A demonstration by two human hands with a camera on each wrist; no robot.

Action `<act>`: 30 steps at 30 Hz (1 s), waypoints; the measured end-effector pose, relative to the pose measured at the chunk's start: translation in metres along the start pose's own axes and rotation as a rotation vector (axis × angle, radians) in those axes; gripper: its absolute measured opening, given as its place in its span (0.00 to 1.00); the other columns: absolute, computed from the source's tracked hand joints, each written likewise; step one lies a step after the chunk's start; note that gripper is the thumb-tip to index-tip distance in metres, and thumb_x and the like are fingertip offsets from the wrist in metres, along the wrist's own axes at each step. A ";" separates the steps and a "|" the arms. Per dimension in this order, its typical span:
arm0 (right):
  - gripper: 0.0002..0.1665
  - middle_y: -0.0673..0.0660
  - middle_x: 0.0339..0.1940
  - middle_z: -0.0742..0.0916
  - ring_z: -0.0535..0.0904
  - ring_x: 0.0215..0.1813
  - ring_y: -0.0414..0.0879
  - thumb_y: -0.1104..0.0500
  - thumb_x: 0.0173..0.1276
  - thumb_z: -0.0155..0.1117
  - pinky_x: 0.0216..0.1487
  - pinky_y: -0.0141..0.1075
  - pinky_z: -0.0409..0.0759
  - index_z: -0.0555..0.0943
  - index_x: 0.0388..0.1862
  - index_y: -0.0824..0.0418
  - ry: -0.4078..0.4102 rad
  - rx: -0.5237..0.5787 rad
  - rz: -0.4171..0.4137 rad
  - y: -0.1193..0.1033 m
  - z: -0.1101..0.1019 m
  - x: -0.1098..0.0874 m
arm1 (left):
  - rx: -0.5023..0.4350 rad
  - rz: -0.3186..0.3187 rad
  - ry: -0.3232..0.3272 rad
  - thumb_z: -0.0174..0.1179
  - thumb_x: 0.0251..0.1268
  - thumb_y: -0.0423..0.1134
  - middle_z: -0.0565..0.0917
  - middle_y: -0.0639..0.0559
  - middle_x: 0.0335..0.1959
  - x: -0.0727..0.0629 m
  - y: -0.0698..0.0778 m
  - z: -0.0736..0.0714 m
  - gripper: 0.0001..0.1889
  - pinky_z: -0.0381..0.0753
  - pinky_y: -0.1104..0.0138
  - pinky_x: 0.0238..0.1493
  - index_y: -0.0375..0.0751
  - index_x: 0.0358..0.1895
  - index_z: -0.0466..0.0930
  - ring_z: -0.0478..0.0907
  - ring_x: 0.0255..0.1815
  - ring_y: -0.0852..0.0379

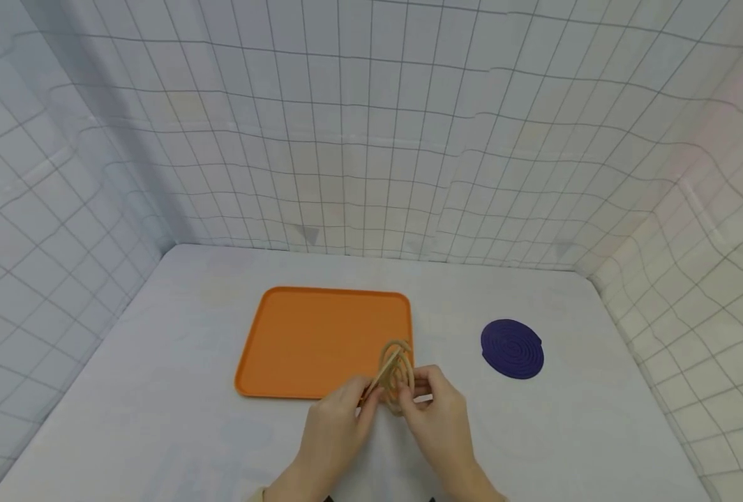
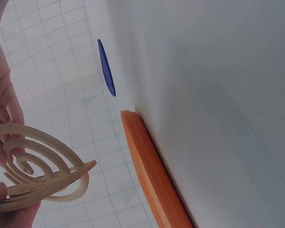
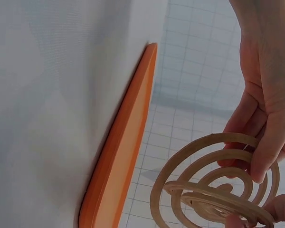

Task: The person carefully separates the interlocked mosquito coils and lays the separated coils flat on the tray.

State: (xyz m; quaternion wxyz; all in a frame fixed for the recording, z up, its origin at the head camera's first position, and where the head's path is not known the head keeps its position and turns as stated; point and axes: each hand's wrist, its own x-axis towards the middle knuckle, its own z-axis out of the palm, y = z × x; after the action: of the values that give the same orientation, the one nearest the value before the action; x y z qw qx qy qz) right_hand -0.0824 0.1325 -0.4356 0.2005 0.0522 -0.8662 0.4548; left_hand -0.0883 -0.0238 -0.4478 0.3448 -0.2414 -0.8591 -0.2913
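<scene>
Above the near right corner of the orange tray, both hands hold a beige, wood-coloured spiral trivet of open concentric rings. A second flat ringed part crosses the first at an angle, passing between its rings. My left hand pinches this crossing part between thumb and fingers. The outer rings on the right are pinched by my right hand, thumb in front and fingers behind. In the right wrist view the left fingertips show at the lower edge of the crossing part.
A dark purple round trivet with spiral grooves lies flat on the white table, right of the tray. White grid-patterned curtains enclose the table at the back and both sides.
</scene>
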 end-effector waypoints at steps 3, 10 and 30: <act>0.10 0.49 0.24 0.85 0.77 0.25 0.32 0.67 0.58 0.72 0.23 0.21 0.76 0.78 0.35 0.62 0.020 -0.092 -0.046 0.000 0.002 -0.001 | -0.004 0.025 0.026 0.74 0.46 0.30 0.83 0.55 0.20 0.000 0.000 0.000 0.12 0.74 0.82 0.19 0.39 0.31 0.79 0.79 0.17 0.67; 0.16 0.41 0.10 0.68 0.51 0.16 0.21 0.67 0.58 0.71 0.12 0.14 0.52 0.70 0.23 0.59 0.080 -0.284 -0.263 0.001 0.005 -0.001 | 0.008 0.031 0.028 0.74 0.46 0.29 0.84 0.54 0.20 0.000 0.002 0.000 0.13 0.69 0.84 0.16 0.37 0.34 0.80 0.76 0.14 0.69; 0.23 0.40 0.10 0.67 0.51 0.17 0.22 0.64 0.55 0.74 0.14 0.15 0.51 0.67 0.17 0.54 0.107 -0.315 -0.306 -0.001 0.005 0.003 | 0.031 -0.009 -0.060 0.76 0.48 0.32 0.85 0.55 0.19 0.008 -0.008 -0.007 0.10 0.68 0.84 0.16 0.39 0.35 0.86 0.74 0.13 0.70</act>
State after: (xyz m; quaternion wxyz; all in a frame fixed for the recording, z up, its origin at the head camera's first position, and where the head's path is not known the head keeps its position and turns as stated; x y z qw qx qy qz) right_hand -0.0861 0.1278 -0.4360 0.3184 0.1272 -0.8966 0.2803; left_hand -0.0951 -0.0322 -0.4406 0.3211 -0.2411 -0.8745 -0.2722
